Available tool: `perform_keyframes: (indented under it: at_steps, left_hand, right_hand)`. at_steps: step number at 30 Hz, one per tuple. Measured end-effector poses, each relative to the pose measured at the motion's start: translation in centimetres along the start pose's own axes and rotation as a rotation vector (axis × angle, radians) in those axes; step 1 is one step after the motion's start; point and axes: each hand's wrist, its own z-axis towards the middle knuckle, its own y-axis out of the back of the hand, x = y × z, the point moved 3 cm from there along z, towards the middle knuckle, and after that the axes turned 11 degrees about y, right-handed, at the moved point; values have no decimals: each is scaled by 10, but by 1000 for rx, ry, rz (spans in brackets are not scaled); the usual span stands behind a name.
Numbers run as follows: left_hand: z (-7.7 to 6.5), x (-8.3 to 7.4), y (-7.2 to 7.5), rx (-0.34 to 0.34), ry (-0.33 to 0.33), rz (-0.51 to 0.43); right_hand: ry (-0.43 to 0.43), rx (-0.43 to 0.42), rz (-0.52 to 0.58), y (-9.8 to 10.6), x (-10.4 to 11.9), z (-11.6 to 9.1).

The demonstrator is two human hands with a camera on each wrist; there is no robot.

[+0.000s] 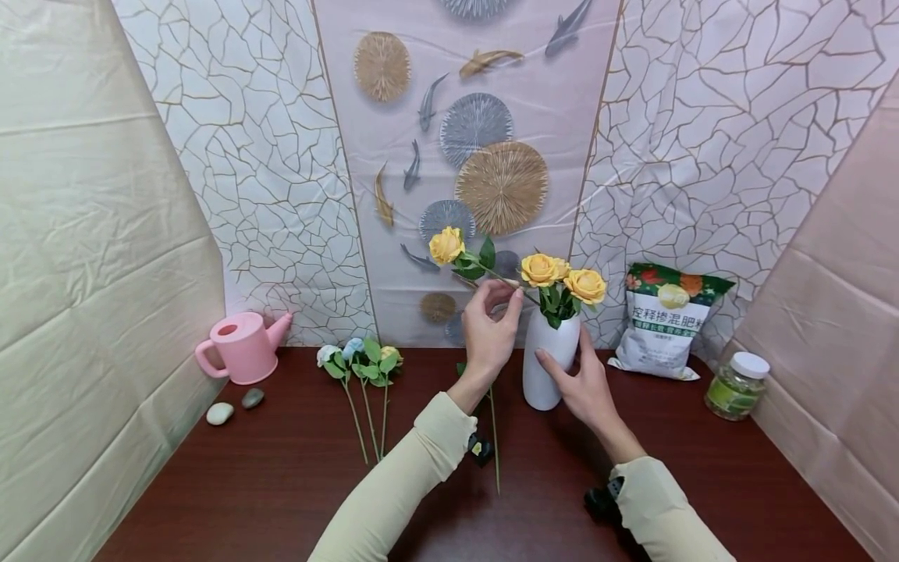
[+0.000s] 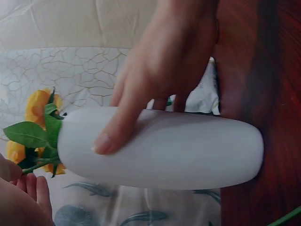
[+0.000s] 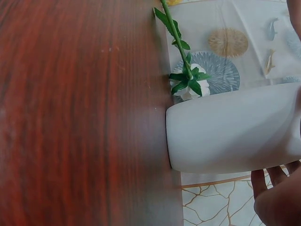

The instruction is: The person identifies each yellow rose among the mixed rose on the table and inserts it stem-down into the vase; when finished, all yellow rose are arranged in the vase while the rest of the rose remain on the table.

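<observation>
A white vase [image 1: 551, 363] stands upright on the table, with yellow roses [image 1: 586, 286] in its mouth. My right hand [image 1: 588, 386] grips the vase from the right side; in the left wrist view its thumb lies across the white wall. Up beside the mouth, my left hand [image 1: 489, 328] pinches the stem of another yellow rose [image 1: 446, 245], whose bloom leans out to the left and whose stem slants down toward the opening. On the table left of the vase lies a white flower [image 3: 195, 87], its bloom hidden behind my left hand in the head view.
Three flowers with white, blue [image 1: 353, 348] and yellow blooms lie to the left. Farther left are a pink watering can [image 1: 249, 349] and two pebbles [image 1: 220, 413]. Right of the vase stand a fertilizer bag [image 1: 663, 321] and a white-lidded jar [image 1: 737, 386]. Fabric walls enclose the table [image 1: 246, 484].
</observation>
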Motion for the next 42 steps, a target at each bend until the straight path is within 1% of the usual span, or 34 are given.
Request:
perform_keyframes:
  at_steps: [5,11,14,17,21,23,25,31,33,36,39,42]
  left_hand:
    - [-2,8,-6,1,37,103]
    - [-3,10,-14,20,96,258]
    - [-3,10,-16,29,120,300]
    - [-3,9,-15,8,129,275]
    - [-1,7,-13,-38,145,186]
    - [0,6,-11,-53,159,157]
    - [0,6,-10,-47,168,141]
    - [-2,7,-8,9,166,102]
    - [-2,6,-8,7,159,72]
    - [-1,3,-8,-14,128,36]
    - [1,-1,-7,-43,103,51]
    - [1,0,-8,-49,118,100]
  right_hand:
    - [6,-1,4,0,0,0]
    - [6,2,3,0,0,0]
    - [0,5,1,0,0,-1]
    - [-4,4,-6,0,0,-1]
    - [-3,5,-2,0,0,-1]
    - [-3,5,3,0,0,-1]
    - [-3,5,9,0,0,-1]
    - [-4,10,10,-1,1,-1]
    - [-6,15,16,-1,0,-2]
    - [-4,16,22,0,0,-1]
    - [3,14,23,0,0,-1]
    - [0,17,24,0,0,-1]
